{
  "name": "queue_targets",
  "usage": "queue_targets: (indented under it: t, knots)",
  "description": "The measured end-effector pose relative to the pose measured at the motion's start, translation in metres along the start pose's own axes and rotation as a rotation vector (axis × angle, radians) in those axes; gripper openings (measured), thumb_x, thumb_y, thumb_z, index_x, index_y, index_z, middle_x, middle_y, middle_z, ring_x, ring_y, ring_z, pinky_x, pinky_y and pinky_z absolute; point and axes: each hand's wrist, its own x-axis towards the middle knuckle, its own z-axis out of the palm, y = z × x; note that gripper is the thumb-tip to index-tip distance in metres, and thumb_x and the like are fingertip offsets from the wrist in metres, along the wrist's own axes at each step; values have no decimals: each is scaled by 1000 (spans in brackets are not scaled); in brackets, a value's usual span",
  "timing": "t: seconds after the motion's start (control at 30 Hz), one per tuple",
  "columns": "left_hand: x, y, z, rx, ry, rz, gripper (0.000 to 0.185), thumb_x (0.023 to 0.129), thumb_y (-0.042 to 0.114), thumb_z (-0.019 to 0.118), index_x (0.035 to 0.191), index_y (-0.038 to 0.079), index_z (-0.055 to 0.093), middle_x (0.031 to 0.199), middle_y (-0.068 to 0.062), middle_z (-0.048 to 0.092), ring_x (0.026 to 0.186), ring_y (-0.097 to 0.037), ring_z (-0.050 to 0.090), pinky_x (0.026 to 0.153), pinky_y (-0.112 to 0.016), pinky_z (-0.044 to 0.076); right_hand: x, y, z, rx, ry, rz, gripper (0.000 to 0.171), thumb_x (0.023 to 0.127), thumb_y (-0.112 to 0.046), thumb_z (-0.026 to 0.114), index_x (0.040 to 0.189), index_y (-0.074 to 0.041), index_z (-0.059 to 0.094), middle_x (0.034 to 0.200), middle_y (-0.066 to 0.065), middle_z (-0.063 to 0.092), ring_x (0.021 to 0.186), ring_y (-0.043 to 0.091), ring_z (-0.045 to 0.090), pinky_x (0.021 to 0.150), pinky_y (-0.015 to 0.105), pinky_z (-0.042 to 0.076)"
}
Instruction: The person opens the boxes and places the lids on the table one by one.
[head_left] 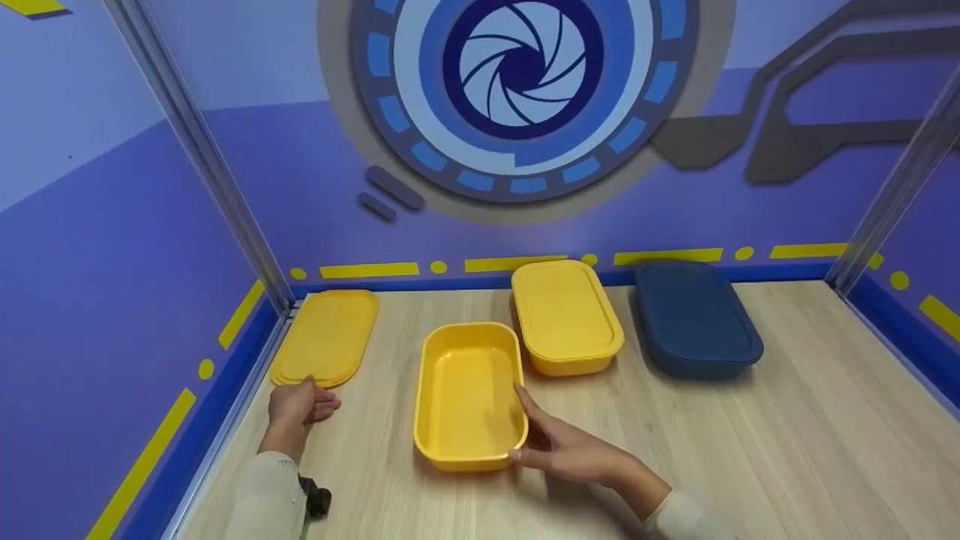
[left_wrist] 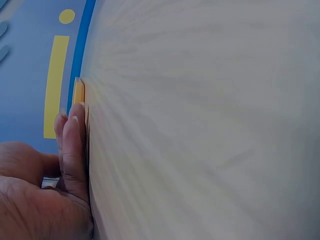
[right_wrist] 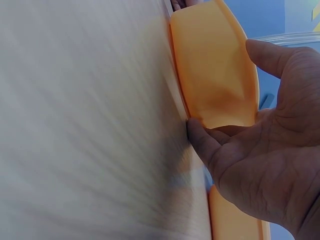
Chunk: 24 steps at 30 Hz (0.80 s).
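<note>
left hand, its fingers loose and grasping nothing, at the near edge of a flat yellow lid in the worktop's far left corner; right hand, thumb and fingers gripping the near right corner of an uncovered yellow box, mid-worktop. the step appears to be fetching the lid; lifting it probably calls for fingertips beneath its thin rim. box: smooth, plastic-looking, round-cornered; worktop: wood-grained.

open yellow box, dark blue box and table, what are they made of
Open yellow box: probably smooth, slightly shiny plastic, with pale highlights. Dark blue box: likely matte plastic, showing little shine. Table: wood or wood-look laminate, by its grain.
</note>
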Motion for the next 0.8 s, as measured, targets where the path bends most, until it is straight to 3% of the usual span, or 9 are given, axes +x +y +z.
queue_targets:
  t: [0.43,0.63,0.8]
  knots:
    - [-5,4,0,-29,-20,0,25,111,26,47,105,4,58,67,-4,77,64,-15,78,61,-24,63,1,-1,0,-24,5,15,102,104,-47,68,172,-31,-6,183,8,1,169,31,14,134,60,13]
    - [-2,1,1,-19,-56,52,24,108,20,46,104,0,59,61,-5,74,59,-15,77,59,-25,63,0,0,-1,-16,5,-2,101,105,-43,68,172,-31,-6,183,8,0,169,31,13,134,60,12]
    - [-2,3,-4,3,-82,25,27,111,23,42,105,1,57,66,-5,76,62,-17,79,61,-25,63,2,0,2,-2,12,23,100,104,-45,68,172,-33,-4,183,6,1,169,30,11,135,60,12]
